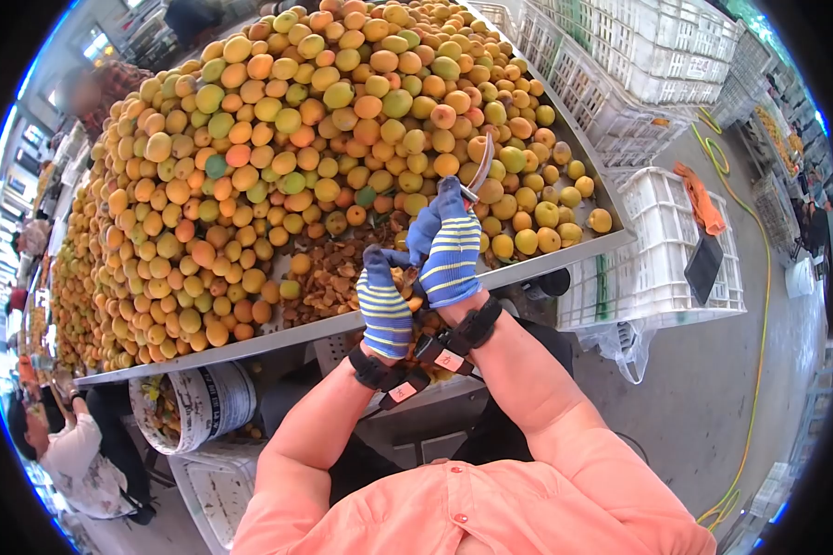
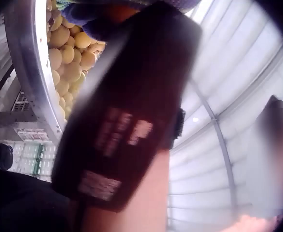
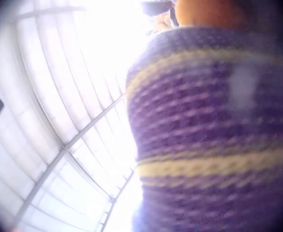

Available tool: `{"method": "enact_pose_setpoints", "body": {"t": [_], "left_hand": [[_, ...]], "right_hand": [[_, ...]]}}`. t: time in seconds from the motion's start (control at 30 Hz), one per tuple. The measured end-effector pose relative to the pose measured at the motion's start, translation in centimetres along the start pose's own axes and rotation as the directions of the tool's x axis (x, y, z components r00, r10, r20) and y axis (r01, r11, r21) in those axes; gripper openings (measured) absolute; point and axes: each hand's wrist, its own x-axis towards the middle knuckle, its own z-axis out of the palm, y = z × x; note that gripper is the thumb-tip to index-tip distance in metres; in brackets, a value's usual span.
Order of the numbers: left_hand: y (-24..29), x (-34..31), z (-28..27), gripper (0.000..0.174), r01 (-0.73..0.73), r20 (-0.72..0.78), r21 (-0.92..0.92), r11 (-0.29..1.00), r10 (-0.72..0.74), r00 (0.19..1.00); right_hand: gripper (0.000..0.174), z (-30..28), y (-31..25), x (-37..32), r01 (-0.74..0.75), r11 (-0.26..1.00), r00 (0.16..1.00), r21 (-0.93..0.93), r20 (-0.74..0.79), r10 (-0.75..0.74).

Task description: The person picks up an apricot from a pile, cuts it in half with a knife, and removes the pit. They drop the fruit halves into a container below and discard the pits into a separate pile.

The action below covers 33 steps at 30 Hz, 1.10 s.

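Both hands wear blue gloves with yellow-white stripes and work close together over the front edge of the metal table. My right hand (image 1: 449, 248) grips a small curved knife (image 1: 482, 166), its blade pointing up and away and its handle mostly hidden in the fist. Just left of it, my left hand (image 1: 386, 310) has its fingers curled round an apricot (image 1: 405, 279), which shows as an orange patch between the hands. The orange fruit (image 3: 209, 12) also appears above the glove in the right wrist view. Cut apricot pieces (image 1: 329, 277) lie on the table beyond the hands.
A large heap of whole apricots (image 1: 278, 139) covers the table, whose metal rim (image 1: 250, 346) runs in front of me. A white bucket (image 1: 215, 402) stands at the left below it. White crates (image 1: 676, 250) stand at the right, near a yellow hose (image 1: 766, 305).
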Motion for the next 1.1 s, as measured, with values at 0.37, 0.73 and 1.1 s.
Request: {"method": "enact_pose_setpoints", "body": {"t": [0.37, 0.73, 1.1], "left_hand": [[1.1, 0.5, -0.6, 0.053, 0.112, 0.008, -0.249, 0.962, -0.114, 0.993], [3.8, 2.8, -3.3, 0.068, 0.251, 0.110, -0.133, 0.959, -0.237, 0.965], [1.6, 2.6, -3.7, 0.068, 0.098, 0.063, 0.234, 0.967, -0.115, 0.991]], "right_hand": [[0.047, -0.1, 1.1, 0.9, -0.302, 0.910, 0.949, 0.285, 0.004, 0.314], [0.035, -0.3, -0.4, -2.4, 0.467, 0.176, 0.876, -0.867, 0.481, 0.046], [0.029, -1.9, 0.7, -2.5, 0.534, 0.135, 0.846, -0.835, 0.529, -0.075]]}}
